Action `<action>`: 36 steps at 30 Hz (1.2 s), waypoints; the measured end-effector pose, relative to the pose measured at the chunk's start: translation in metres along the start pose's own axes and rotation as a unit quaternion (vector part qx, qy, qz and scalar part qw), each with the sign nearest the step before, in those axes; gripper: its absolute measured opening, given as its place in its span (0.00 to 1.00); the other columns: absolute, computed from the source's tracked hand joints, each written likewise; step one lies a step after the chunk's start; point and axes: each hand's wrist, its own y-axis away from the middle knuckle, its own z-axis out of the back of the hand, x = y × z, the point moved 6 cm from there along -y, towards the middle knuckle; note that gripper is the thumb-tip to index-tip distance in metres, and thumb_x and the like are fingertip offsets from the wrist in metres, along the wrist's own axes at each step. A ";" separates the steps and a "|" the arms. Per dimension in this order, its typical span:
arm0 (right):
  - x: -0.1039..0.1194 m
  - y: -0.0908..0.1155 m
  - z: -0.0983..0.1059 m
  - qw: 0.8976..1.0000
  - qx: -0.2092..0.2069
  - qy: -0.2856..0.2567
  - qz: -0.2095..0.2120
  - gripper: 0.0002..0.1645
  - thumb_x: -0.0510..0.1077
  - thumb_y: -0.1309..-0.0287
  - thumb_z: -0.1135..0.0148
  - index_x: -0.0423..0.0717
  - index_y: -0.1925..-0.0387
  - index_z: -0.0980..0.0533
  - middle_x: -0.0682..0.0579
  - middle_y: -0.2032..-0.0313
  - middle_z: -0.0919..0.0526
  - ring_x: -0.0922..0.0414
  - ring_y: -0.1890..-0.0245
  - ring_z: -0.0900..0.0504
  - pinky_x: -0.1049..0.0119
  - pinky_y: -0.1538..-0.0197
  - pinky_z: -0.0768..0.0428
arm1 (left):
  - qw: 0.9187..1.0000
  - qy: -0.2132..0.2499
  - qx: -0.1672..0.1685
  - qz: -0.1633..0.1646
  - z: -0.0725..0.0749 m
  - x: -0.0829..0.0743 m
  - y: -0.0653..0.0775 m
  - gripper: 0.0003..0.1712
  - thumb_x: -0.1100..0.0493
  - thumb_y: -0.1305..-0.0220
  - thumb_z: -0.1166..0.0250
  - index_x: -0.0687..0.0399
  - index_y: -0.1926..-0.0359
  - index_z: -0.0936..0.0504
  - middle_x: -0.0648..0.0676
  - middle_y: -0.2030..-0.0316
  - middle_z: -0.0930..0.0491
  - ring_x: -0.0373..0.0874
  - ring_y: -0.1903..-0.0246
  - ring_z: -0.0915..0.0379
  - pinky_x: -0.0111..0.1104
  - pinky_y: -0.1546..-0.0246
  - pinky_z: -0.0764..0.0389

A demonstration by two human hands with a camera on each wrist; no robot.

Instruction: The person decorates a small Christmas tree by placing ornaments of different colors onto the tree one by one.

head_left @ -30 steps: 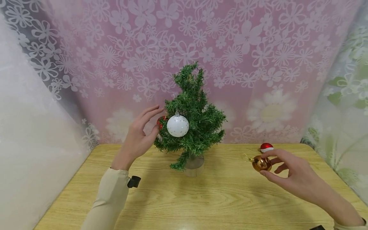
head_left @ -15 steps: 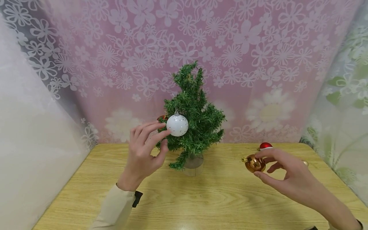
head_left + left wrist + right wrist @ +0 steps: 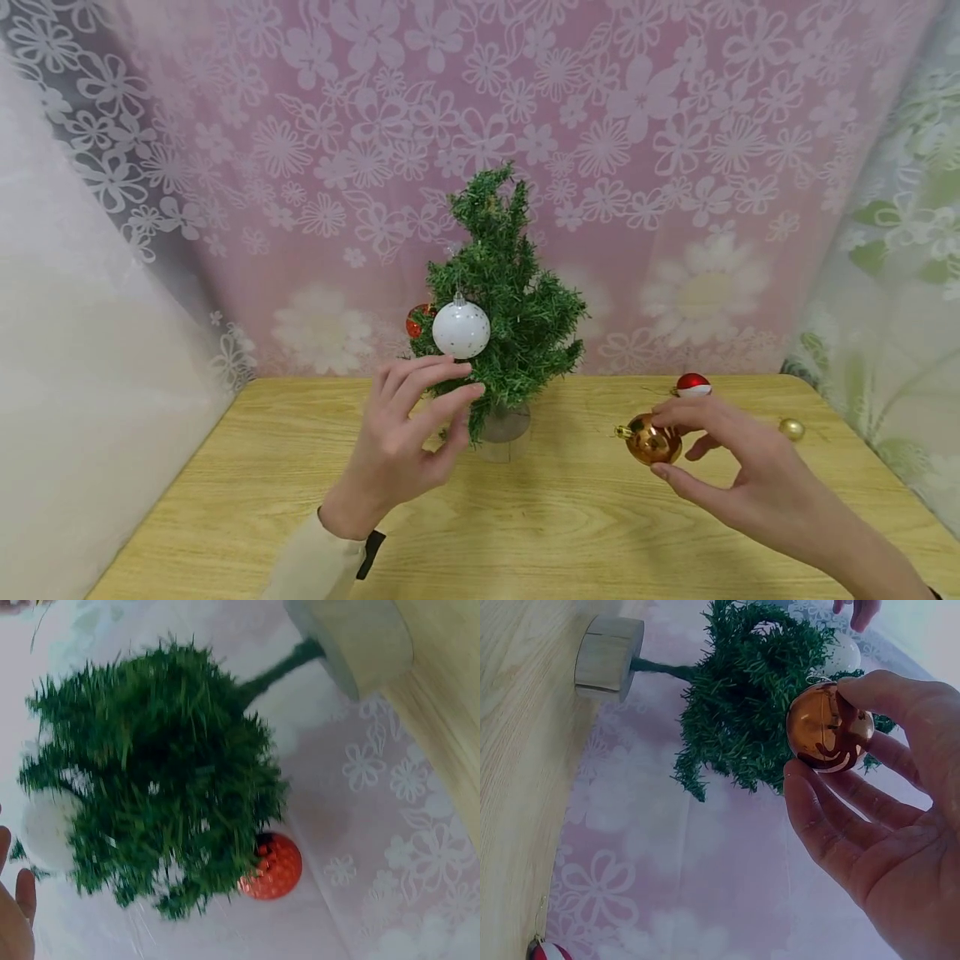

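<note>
A small green Christmas tree (image 3: pixel 510 283) stands on a round wooden base (image 3: pixel 504 437). From its left front hangs a white bauble (image 3: pixel 461 330) with small spots, and a red bauble (image 3: pixel 415 322) shows behind its left edge. My left hand (image 3: pixel 408 425) is just below the white bauble, fingers bent loosely and holding nothing. Right of the tree, my right hand (image 3: pixel 738 467) pinches a shiny copper-gold bauble (image 3: pixel 651 440) between thumb and fingers, its cap pointing left. The right wrist view shows the gold bauble (image 3: pixel 829 727) in front of the branches, held at the fingertips.
On the wooden table (image 3: pixel 570 533), a red and white bauble (image 3: pixel 693 385) lies behind my right hand. A small gold ball (image 3: pixel 792 429) lies farther right. Pink flowered cloth (image 3: pixel 360 167) hangs behind the tree, with pale cloth on both sides.
My left hand has come away from the red bauble, passed the white one, and moved down and right. My right hand has carried the gold bauble left, uncovering the small gold ball.
</note>
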 end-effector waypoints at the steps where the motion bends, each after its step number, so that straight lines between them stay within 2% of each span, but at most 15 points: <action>1: 0.002 0.000 0.000 1.000 0.000 0.004 0.003 0.46 0.25 0.68 0.19 0.51 0.42 0.22 0.58 0.47 0.18 0.73 0.52 0.20 0.81 0.61 0.20 | 1.000 -0.004 0.008 -0.005 -0.002 -0.004 0.001 0.14 0.60 0.29 0.44 0.52 0.51 0.13 0.57 0.51 0.16 0.54 0.49 0.21 0.46 0.51 0.28; 7: 0.011 -0.002 -0.004 1.000 0.008 0.008 0.004 0.43 0.27 0.66 0.18 0.52 0.43 0.21 0.57 0.46 0.18 0.72 0.50 0.21 0.81 0.60 0.21 | 0.998 -0.016 0.052 -0.024 -0.016 -0.024 0.006 0.15 0.58 0.28 0.44 0.47 0.48 0.14 0.54 0.49 0.16 0.51 0.46 0.21 0.47 0.48 0.26; 11: 0.014 -0.002 -0.006 1.000 0.008 0.010 0.005 0.40 0.30 0.63 0.18 0.53 0.44 0.20 0.57 0.47 0.18 0.72 0.50 0.22 0.82 0.60 0.22 | 0.998 0.001 0.055 -0.031 -0.022 -0.034 0.006 0.16 0.59 0.30 0.45 0.47 0.48 0.14 0.54 0.48 0.16 0.50 0.46 0.21 0.45 0.49 0.25; 13: 0.016 -0.002 -0.008 1.000 0.004 0.006 0.012 0.35 0.35 0.57 0.18 0.53 0.45 0.20 0.56 0.47 0.18 0.73 0.50 0.21 0.82 0.60 0.22 | 0.998 0.015 0.053 -0.029 -0.024 -0.038 0.005 0.17 0.60 0.31 0.45 0.48 0.48 0.14 0.55 0.48 0.16 0.50 0.47 0.21 0.43 0.50 0.24; 16: 0.020 -0.003 -0.008 0.999 -0.017 -0.008 0.041 0.25 0.47 0.44 0.23 0.50 0.45 0.19 0.54 0.48 0.17 0.71 0.51 0.20 0.82 0.60 0.22 | 0.998 0.034 0.048 -0.015 -0.026 -0.041 0.004 0.17 0.60 0.31 0.45 0.49 0.48 0.13 0.55 0.48 0.16 0.50 0.48 0.21 0.41 0.50 0.24; 19: 0.024 -0.003 -0.010 0.997 -0.035 -0.016 0.067 0.24 0.57 0.36 0.33 0.47 0.45 0.19 0.51 0.48 0.16 0.70 0.52 0.20 0.82 0.62 0.23 | 0.998 0.046 0.044 0.004 -0.029 -0.045 0.004 0.16 0.58 0.31 0.43 0.49 0.48 0.13 0.55 0.48 0.16 0.49 0.48 0.21 0.40 0.50 0.24; 26: 0.030 -0.005 -0.012 0.996 -0.040 -0.012 0.083 0.24 0.60 0.33 0.38 0.48 0.47 0.18 0.50 0.48 0.17 0.70 0.52 0.20 0.83 0.62 0.23 | 0.997 0.063 0.048 0.024 -0.037 -0.053 0.005 0.16 0.52 0.29 0.43 0.49 0.51 0.12 0.54 0.47 0.16 0.48 0.46 0.22 0.38 0.48 0.24; 32: 0.033 -0.006 -0.014 0.995 -0.039 -0.002 0.089 0.24 0.61 0.31 0.41 0.49 0.46 0.18 0.51 0.48 0.17 0.71 0.53 0.20 0.83 0.62 0.23 | 0.995 0.073 0.051 0.041 -0.043 -0.057 0.008 0.14 0.53 0.32 0.40 0.49 0.52 0.13 0.53 0.47 0.16 0.47 0.46 0.22 0.38 0.47 0.24; 36: 0.036 -0.006 -0.015 0.995 -0.036 0.004 0.093 0.25 0.61 0.31 0.41 0.49 0.46 0.18 0.51 0.48 0.17 0.71 0.54 0.19 0.83 0.61 0.22 | 0.994 0.071 0.065 0.060 -0.047 -0.058 0.011 0.13 0.53 0.34 0.37 0.48 0.52 0.13 0.53 0.45 0.17 0.46 0.45 0.23 0.38 0.47 0.25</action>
